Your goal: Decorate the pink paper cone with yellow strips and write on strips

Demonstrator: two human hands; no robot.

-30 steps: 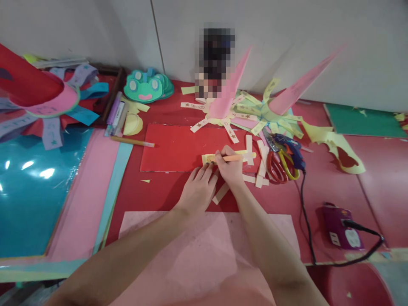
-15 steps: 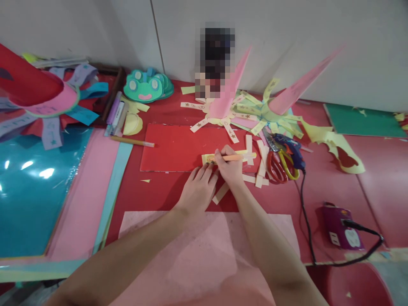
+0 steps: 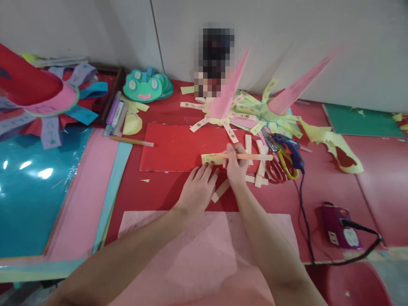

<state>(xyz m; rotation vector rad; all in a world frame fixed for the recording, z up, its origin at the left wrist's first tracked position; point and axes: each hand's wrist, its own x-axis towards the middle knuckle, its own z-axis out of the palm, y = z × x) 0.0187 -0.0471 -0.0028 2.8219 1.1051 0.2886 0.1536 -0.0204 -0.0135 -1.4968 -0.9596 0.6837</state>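
Observation:
An orange pen (image 3: 255, 157) with a clear end is pinched in my right hand (image 3: 236, 166), its tip near a pale yellow paper strip (image 3: 208, 159). Small brownish marks show on the strip's left part. My left hand (image 3: 198, 186) lies flat with fingers out, fingertips on the strip's lower edge. Beneath the strip is a red board (image 3: 175, 146). Several blank cream strips (image 3: 260, 163) lie loosely to the right of my right hand, and one pokes out below it.
Two pink paper cones (image 3: 227, 95) with marked strips stand behind. Scissors (image 3: 276, 168) and a blue glue gun (image 3: 291, 148) lie right; its cord runs to a purple box (image 3: 341, 227). Left are green frog cutouts (image 3: 145, 90), a brown pen (image 3: 132, 141), a red cone hat (image 3: 32, 78) and coloured sheets (image 3: 86, 191).
My right hand has shifted a little to the right, and the pen now lies flatter, pointing left. More of the strip shows. My left hand has stayed in place.

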